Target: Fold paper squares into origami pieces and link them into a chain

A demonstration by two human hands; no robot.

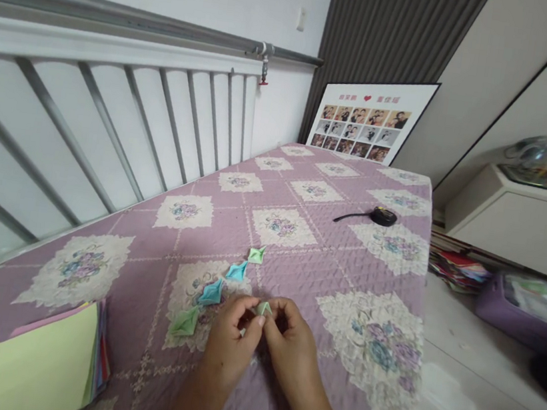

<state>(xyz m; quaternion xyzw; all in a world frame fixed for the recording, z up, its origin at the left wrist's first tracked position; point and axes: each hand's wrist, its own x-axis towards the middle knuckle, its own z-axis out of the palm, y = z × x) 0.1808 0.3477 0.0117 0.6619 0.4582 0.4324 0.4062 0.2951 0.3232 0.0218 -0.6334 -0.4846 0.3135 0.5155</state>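
Between the fingertips of both hands is a small piece of folded pale green paper [264,309], its lower part hidden by the thumbs. My left hand [235,334] pinches it from the left and my right hand [290,342] from the right, just above the cloth. Ahead and to the left lie folded paper pieces in a slanting row: a green one [185,322] nearest, a blue one [211,292], another blue one [236,271] and a light green one [257,255] farthest away.
A stack of coloured paper [34,362] lies at the table's near left. Toward the back right rests a black tape measure [383,216] with a strap. The purple flowered tablecloth [231,216] borders a white radiator [157,129]. A photo board [365,119] leans behind the table.
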